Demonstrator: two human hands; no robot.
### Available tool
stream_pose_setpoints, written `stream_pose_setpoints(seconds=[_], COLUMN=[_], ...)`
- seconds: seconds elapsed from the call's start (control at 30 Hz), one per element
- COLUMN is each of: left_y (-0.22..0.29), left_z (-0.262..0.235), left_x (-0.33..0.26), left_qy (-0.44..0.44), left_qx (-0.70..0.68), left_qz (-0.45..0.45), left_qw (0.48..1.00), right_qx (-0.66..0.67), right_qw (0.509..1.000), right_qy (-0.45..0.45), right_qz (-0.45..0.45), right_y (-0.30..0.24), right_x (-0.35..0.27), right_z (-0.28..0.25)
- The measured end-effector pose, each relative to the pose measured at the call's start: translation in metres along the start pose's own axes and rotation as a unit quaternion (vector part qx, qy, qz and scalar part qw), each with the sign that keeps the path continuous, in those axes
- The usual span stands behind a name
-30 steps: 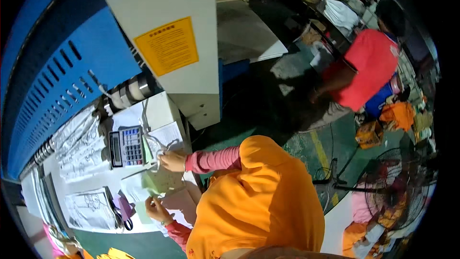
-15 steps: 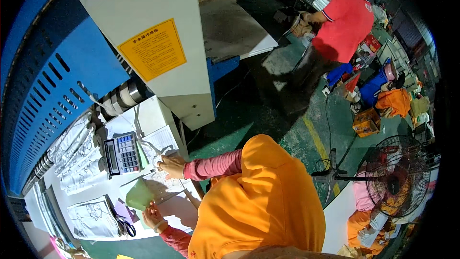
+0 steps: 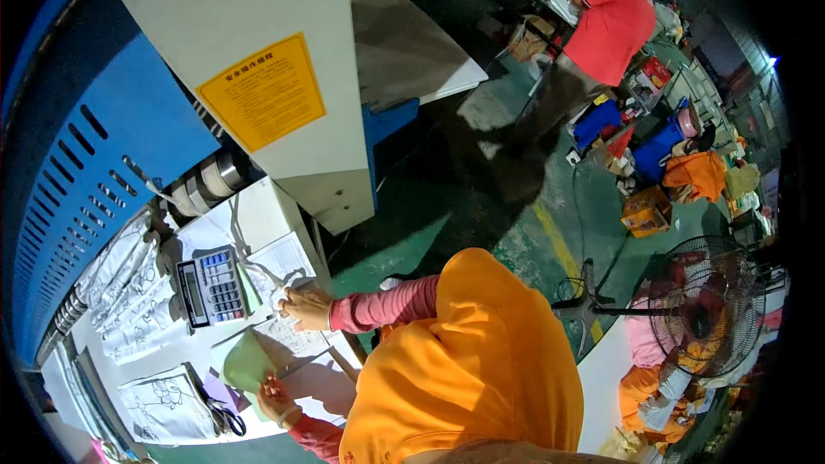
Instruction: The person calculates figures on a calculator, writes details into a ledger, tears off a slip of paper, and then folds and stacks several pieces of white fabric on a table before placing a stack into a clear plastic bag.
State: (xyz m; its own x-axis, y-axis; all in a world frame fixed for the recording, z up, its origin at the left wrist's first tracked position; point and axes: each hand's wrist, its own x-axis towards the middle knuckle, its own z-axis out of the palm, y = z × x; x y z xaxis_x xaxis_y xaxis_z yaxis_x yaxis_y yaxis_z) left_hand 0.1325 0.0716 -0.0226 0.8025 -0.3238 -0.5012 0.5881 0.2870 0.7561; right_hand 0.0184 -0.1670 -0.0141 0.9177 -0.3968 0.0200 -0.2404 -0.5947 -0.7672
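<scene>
Lower left of the frame, we pinch a pale green fabric piece (image 3: 247, 361) with our left hand (image 3: 277, 397); our right hand (image 3: 302, 306) lies flat on paper (image 3: 296, 337). Probably light, limp; grip its edge.

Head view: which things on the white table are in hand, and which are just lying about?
In hand:
pale green piece, held by left hand
printed paper sheet, under right hand

Lying about:
calculator
scissors
line-drawing prints
</scene>
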Motion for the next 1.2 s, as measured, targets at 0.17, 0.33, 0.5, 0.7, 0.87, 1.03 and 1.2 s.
stream_pose_setpoints(seconds=[0.17, 0.33, 0.5, 0.7, 0.87, 1.03, 1.2], left_y=[-0.003, 0.003, 0.010, 0.009, 0.008, 0.009, 0.008], left_z=[-0.015, -0.006, -0.006, -0.001, 0.001, -0.004, -0.009], left_x=[-0.002, -0.007, -0.004, -0.008, -0.009, -0.009, 0.001], left_qy=[0.033, 0.050, 0.045, 0.029, 0.027, 0.030, 0.025], left_qx=[0.009, 0.005, -0.012, 0.004, -0.020, -0.010, -0.006], left_qz=[-0.002, -0.015, -0.045, -0.033, -0.036, -0.022, -0.030], left_qw=[0.999, 0.999, 0.998, 0.999, 0.999, 0.999, 0.999], right_qx=[-0.039, -0.048, -0.044, -0.053, -0.072, -0.071, -0.037], right_qw=[0.999, 0.999, 0.999, 0.998, 0.997, 0.997, 0.999], right_qy=[-0.017, -0.006, -0.023, -0.009, 0.007, 0.011, -0.016], right_qz=[0.017, 0.012, 0.019, 0.015, -0.004, -0.008, 0.021], right_y=[-0.012, -0.007, -0.014, -0.012, -0.005, -0.007, -0.013], right_x=[-0.002, -0.001, -0.001, -0.001, 0.002, 0.002, -0.001], right_z=[-0.003, 0.004, -0.005, -0.004, 0.005, 0.007, -0.007])
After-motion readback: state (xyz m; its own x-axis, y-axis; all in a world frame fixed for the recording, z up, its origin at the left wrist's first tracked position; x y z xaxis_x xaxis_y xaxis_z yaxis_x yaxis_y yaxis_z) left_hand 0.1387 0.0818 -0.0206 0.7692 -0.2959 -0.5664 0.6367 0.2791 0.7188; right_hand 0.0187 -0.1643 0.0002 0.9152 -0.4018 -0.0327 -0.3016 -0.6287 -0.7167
